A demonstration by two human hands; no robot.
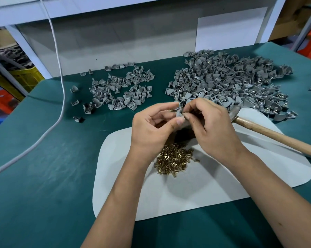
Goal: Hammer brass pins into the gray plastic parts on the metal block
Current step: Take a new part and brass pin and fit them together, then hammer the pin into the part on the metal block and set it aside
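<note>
1. Above the white rounded mat (213,187) on the teal counter (43,176), the left hand (151,129) and right hand (212,129) are meeting around one small gray plastic part (179,113).
2. The left fingers (178,121) are curling around the part and pinching it; the right fingers (187,116) are pinching at its near edge, probably seating a brass pin, though the pin itself is too small to make out.
3. A heap of loose brass pins (174,160) is lying on the mat just below the hands.
4. The wooden-handled hammer (269,133) is resting untouched on the mat's right edge, so no striking is happening yet.
5. The dark metal block (182,135) is sitting on the mat, mostly hidden under the hands.
6. Beyond the mat, a large gray pile (228,83) is lying to the right and a smaller pile (122,90) to the left; which holds finished pieces is unclear, but plenty of work is remaining.
</note>
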